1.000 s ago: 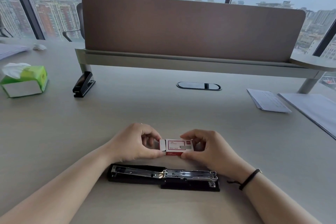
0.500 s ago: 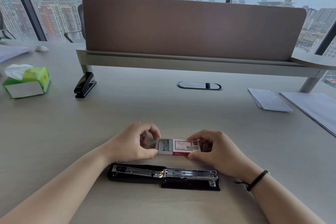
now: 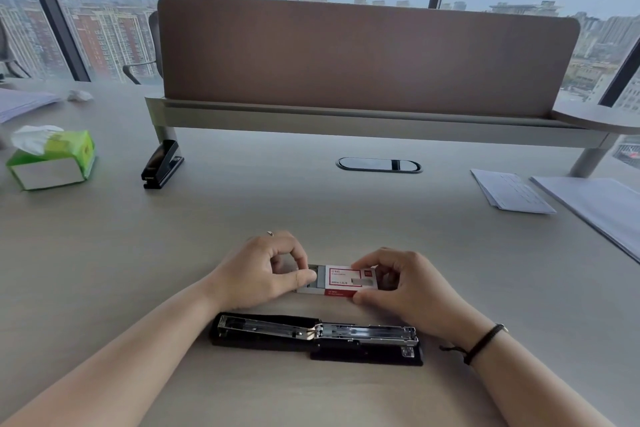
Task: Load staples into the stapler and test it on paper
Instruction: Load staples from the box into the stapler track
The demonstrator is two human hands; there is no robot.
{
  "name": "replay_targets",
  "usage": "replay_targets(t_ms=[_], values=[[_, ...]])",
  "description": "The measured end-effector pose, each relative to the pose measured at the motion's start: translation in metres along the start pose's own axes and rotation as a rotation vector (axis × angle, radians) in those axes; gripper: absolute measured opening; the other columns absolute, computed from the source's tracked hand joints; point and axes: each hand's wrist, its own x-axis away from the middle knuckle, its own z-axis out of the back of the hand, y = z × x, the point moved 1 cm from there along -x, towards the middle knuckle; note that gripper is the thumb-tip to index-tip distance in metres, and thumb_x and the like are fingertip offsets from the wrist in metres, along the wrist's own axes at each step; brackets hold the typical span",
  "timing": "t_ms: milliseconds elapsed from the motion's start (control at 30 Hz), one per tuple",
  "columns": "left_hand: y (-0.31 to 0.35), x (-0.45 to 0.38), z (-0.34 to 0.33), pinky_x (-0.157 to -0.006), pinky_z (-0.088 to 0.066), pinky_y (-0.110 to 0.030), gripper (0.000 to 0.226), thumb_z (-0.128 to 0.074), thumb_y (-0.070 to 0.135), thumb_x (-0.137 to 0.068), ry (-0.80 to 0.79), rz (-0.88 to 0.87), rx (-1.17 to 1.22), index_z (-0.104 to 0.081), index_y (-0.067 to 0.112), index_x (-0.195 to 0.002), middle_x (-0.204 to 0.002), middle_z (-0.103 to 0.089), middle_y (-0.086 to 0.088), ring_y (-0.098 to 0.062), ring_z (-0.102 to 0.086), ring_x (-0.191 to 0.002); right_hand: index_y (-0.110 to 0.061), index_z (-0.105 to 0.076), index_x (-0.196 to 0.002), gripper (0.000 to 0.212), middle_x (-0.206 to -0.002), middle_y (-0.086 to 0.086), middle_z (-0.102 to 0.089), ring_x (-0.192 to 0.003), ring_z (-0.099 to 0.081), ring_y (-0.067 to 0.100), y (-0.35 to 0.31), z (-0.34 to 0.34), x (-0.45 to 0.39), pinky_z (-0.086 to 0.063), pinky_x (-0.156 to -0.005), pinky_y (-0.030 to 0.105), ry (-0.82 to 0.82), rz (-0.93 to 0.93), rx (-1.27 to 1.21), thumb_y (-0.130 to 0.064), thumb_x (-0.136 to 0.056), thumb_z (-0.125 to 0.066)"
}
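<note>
A small red and white staple box (image 3: 346, 281) sits between my hands just above the desk, its inner tray slid partly out to the left with grey staples showing. My left hand (image 3: 263, 274) pinches the tray end with thumb and fingers. My right hand (image 3: 401, 284) grips the sleeve of the box from the right. Close in front of me a black stapler (image 3: 317, 336) lies on the desk, folded fully open with its metal staple channel facing up. Sheets of paper (image 3: 512, 192) lie at the far right.
A second black stapler (image 3: 161, 163) stands at the back left beside a green tissue box (image 3: 52, 158). A brown divider panel (image 3: 363, 55) runs across the back. A cable port (image 3: 379, 165) is set in the desk (image 3: 242, 211). A larger paper stack (image 3: 602, 204) lies at the right edge.
The inner tray of the staple box has been drawn out to the left, exposing the staples. My left thumb now lies over the tray end; my right hand shifted slightly right.
</note>
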Motion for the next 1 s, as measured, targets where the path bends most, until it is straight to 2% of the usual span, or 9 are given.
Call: replay_targets(t_ms=[133,300,500,733,800,900,1000], values=[[-0.001,-0.001,-0.002,-0.06,-0.042,-0.027,0.021,-0.072,0.05,-0.068,0.004,0.024,-0.013,-0.066,0.033,-0.078,-0.059,-0.053,0.019,-0.004,-0.043,-0.053,-0.04,-0.073,-0.099,0.031,-0.082,-0.017,-0.068,-0.069,-0.055,-0.004,-0.002,0.0,0.001,-0.042,-0.062,0.01,0.002,-0.001,0.013,-0.038,-0.07,-0.084],[0.001,-0.001,-0.001,-0.057,-0.038,-0.023,0.021,-0.071,0.051,-0.068,-0.021,0.002,-0.003,-0.069,0.033,-0.08,-0.064,-0.056,0.022,-0.004,-0.043,-0.051,-0.039,-0.073,-0.101,0.032,-0.086,-0.017,-0.069,-0.072,-0.056,-0.003,-0.002,0.001,0.001,-0.042,-0.063,0.01,0.0,0.002,0.022,-0.039,-0.071,-0.083],[-0.002,-0.002,-0.001,-0.059,-0.041,-0.027,0.018,-0.071,0.05,-0.07,-0.04,-0.007,0.025,-0.072,0.035,-0.079,-0.083,-0.063,0.007,-0.007,-0.042,-0.054,-0.039,-0.073,-0.101,0.033,-0.085,-0.018,-0.068,-0.072,-0.056,-0.005,-0.004,0.001,0.001,-0.042,-0.063,0.01,0.0,0.001,0.024,-0.04,-0.07,-0.084],[0.001,-0.001,0.0,-0.063,-0.045,-0.029,0.014,-0.075,0.036,-0.072,-0.094,0.035,0.119,-0.071,0.025,-0.078,-0.089,-0.067,-0.009,-0.005,-0.049,-0.058,-0.036,-0.074,-0.101,0.032,-0.08,-0.018,-0.066,-0.07,-0.054,-0.009,-0.005,0.001,0.002,-0.039,-0.062,0.009,0.002,0.009,0.011,-0.037,-0.071,-0.085],[0.001,-0.001,0.001,-0.064,-0.046,-0.032,0.014,-0.075,0.036,-0.073,-0.099,0.038,0.145,-0.07,0.024,-0.078,-0.09,-0.068,-0.01,-0.009,-0.053,-0.06,-0.036,-0.074,-0.101,0.032,-0.081,-0.018,-0.067,-0.071,-0.054,-0.009,-0.005,0.001,0.001,-0.039,-0.063,0.009,0.003,0.011,0.011,-0.036,-0.071,-0.085],[0.002,-0.001,0.006,-0.062,-0.044,-0.033,0.018,-0.071,0.042,-0.075,-0.061,0.064,0.235,-0.068,0.026,-0.081,-0.083,-0.069,-0.013,-0.024,-0.056,-0.064,-0.036,-0.074,-0.101,0.032,-0.078,-0.021,-0.066,-0.07,-0.054,-0.009,-0.004,0.001,0.001,-0.039,-0.062,0.009,0.007,0.012,0.012,-0.036,-0.071,-0.085],[0.001,-0.001,0.011,-0.052,-0.038,-0.027,0.02,-0.07,0.042,-0.075,0.003,0.142,0.4,-0.066,0.023,-0.08,-0.071,-0.065,-0.007,-0.023,-0.051,-0.066,-0.036,-0.074,-0.101,0.031,-0.076,-0.028,-0.065,-0.068,-0.054,-0.009,-0.004,0.001,0.002,-0.041,-0.062,0.009,0.005,0.011,0.007,-0.037,-0.071,-0.085]])
